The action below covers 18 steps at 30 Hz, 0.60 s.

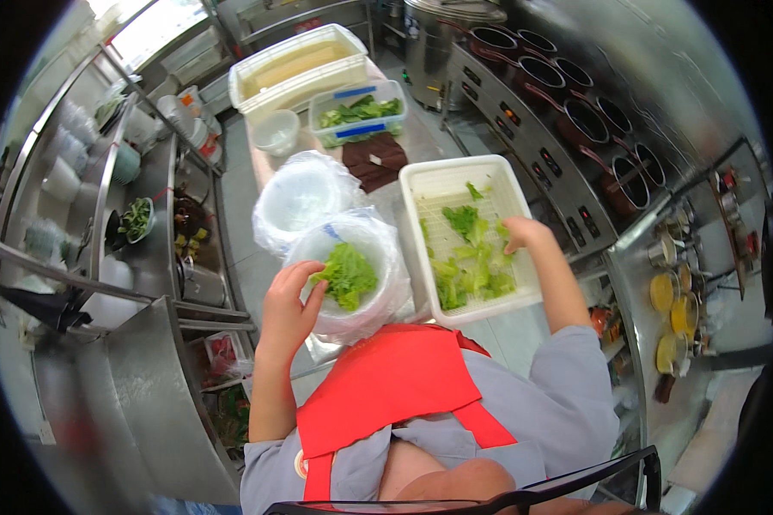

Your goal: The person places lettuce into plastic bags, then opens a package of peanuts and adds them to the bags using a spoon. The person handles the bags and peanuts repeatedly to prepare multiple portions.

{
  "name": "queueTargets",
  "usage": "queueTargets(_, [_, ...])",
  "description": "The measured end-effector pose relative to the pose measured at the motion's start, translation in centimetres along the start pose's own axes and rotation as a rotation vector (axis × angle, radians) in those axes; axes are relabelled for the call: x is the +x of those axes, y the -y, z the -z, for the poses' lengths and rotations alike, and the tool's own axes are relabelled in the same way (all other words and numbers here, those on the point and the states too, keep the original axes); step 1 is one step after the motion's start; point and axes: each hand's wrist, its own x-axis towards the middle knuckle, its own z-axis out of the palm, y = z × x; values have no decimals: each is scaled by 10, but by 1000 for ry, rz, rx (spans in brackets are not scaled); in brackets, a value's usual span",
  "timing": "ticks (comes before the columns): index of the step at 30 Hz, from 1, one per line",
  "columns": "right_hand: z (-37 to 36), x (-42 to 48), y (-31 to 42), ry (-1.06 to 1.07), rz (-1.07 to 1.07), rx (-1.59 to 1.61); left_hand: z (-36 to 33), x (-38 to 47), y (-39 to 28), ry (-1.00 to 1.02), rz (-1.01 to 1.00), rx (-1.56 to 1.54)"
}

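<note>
My left hand (pixel 294 300) is at the left rim of a plastic-lined bowl (pixel 394 273), its thumb and fingers against the edge of a green lettuce leaf (pixel 349 277) lying inside; whether it grips the leaf is unclear. At the right side of a white perforated basket (pixel 420 168), my right hand (pixel 522 234) reaches over the rim, its fingertips by pieces of lettuce (pixel 483 254). What its fingers hold cannot be made out. A second plastic-lined bowl (pixel 299 199) stands behind the first.
Beyond the bowls are a small clear bowl (pixel 277 132), a brown cloth (pixel 375 161), a clear tub of cut greens (pixel 359 114) and a large white crate (pixel 296 90). Metal shelving (pixel 96 212) stands left. Several red-handled pots (pixel 583 120) sit on the cooker at right.
</note>
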Motion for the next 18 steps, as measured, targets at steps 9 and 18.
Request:
queueTargets(9, [-77, 39, 48, -293, -127, 30, -16, 9, -4, 68, -14, 115])
queueTargets(18, [-81, 49, 40, -313, 208, 873, 9, 3, 15, -61, -25, 155])
